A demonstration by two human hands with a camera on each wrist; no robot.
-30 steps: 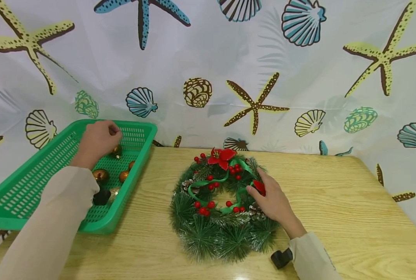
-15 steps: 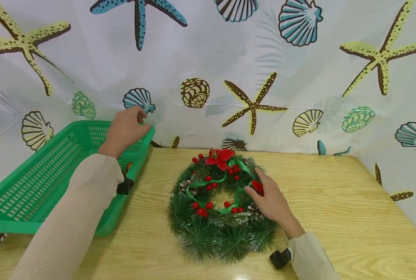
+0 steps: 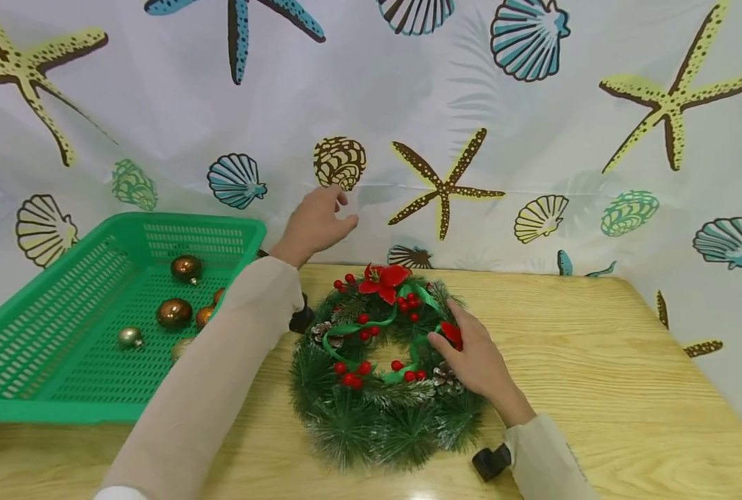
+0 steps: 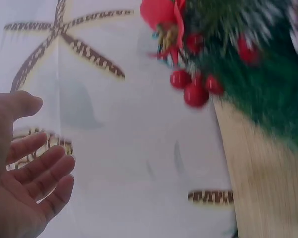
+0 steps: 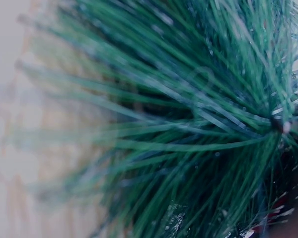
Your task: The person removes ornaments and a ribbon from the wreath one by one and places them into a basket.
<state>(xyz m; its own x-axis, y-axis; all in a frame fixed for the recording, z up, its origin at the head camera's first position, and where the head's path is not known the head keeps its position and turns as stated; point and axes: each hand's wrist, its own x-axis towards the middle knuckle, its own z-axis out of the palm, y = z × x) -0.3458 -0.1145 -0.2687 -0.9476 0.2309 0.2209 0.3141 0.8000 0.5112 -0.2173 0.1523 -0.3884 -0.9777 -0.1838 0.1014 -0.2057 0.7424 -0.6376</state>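
A green Christmas wreath (image 3: 346, 423) with red berries, pinecones, a green ribbon and a red poinsettia (image 3: 383, 281) lies on the wooden table. My right hand (image 3: 479, 361) grips its right side, thumb towards the inner ring beside a red petal; the fingers' undersides are hidden. Wreath needles (image 5: 198, 129) fill the right wrist view. Over the table's back edge, up and left of the poinsettia, hovers my left hand (image 3: 314, 226). In the left wrist view its fingers (image 4: 44, 173) are loosely bent with nothing between them.
On the left stands a green plastic basket (image 3: 255, 239) holding several bauble ornaments, among them a brown one (image 3: 174, 314) and a small pale gold one (image 3: 130, 337). My left forearm crosses its right rim. A white seashell-print cloth (image 3: 371, 90) hangs behind the table (image 3: 570, 340).
My left hand has moved right, from above the basket to beyond the wreath's upper left, bringing the baubles into view. My right hand has stayed on the wreath.
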